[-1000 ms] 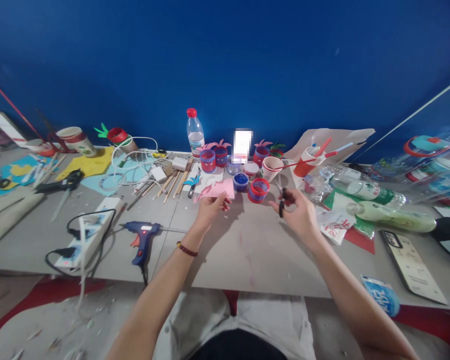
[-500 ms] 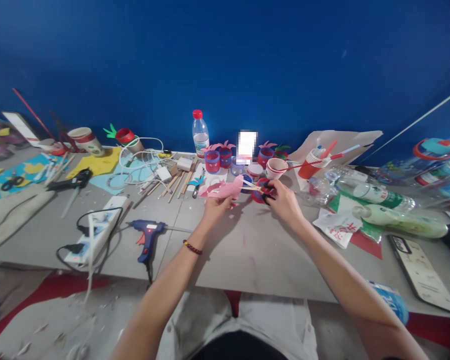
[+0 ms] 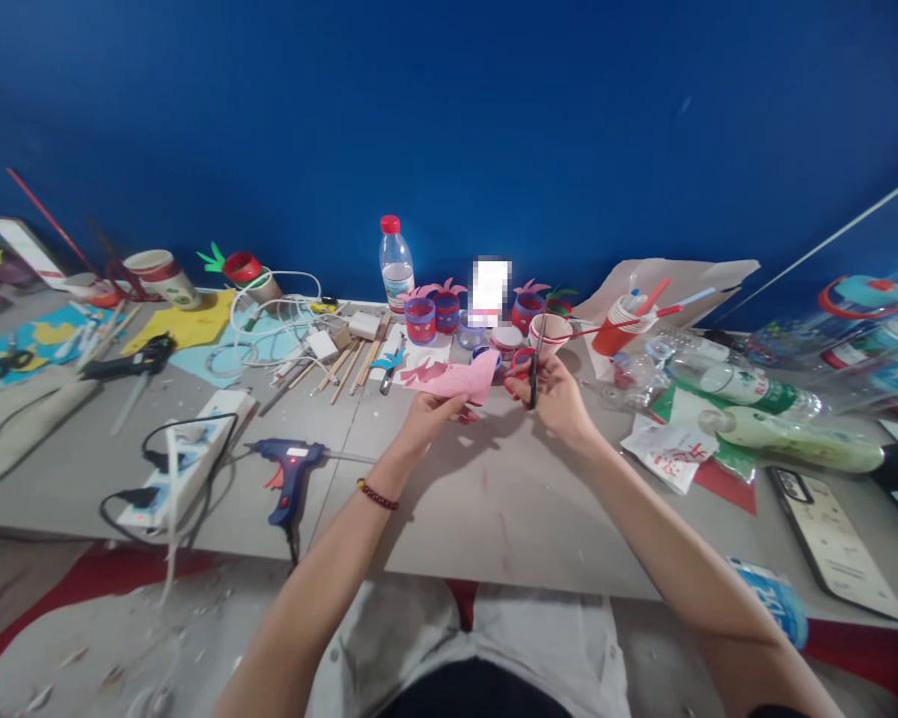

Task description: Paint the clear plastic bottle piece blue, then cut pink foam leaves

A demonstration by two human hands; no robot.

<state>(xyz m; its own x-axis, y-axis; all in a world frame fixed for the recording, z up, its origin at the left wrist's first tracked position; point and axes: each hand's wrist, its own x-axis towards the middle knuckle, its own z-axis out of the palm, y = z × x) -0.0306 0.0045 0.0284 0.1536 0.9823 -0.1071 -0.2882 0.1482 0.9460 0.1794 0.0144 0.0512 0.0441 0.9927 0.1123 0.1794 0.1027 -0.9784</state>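
A piece of pink paper [image 3: 468, 379] is pinched in my left hand [image 3: 438, 414], its fringed end pointing left. My right hand [image 3: 558, 394] grips black-handled scissors [image 3: 537, 374], whose blades point up and stand apart from the paper. Just behind my hands are small cups wrapped in red and blue, one of them a cup with pink leaves [image 3: 420, 321]. A white paper cup [image 3: 551, 334] stands behind my right hand.
A blue glue gun [image 3: 293, 474] and a power strip [image 3: 187, 454] lie at the left. Pencils and white cables are behind them. A bottle [image 3: 396, 269] stands near the blue wall. Plastic bottles, a phone [image 3: 834, 538] and a crumpled wrapper [image 3: 670, 451] are at the right.
The scissors have come away from the pink paper and turned from pointing left to pointing up. The pink paper's right end now stands free. The whole view has shifted slightly.
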